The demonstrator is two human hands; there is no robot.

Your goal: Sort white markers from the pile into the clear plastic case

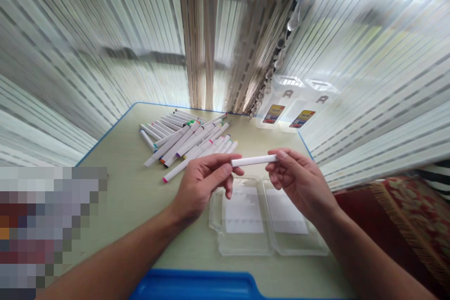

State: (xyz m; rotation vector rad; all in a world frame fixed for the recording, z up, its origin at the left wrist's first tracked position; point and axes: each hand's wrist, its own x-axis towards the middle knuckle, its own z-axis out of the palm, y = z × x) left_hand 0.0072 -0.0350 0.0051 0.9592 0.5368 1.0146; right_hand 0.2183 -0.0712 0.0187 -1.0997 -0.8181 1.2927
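Note:
A white marker pen [253,161] lies crosswise between my hands above the table. My right hand [298,183] pinches its right end between thumb and fingers. My left hand [206,183] has fingertips above and below its left end. Below both hands lies an open clear plastic case [242,246] with white paper inserts in its two halves. A loose pile of white marker pens with coloured ends [186,140] lies to the left, beyond my left hand and apart from it.
Two clear packaged marker cases [284,103] stand at the table's far right corner. The pale green table [123,197] has a blue edge, with a blue plastic rim [190,286] nearest me. Ribbed translucent sheeting surrounds it, with a patterned red cloth [404,225] at right.

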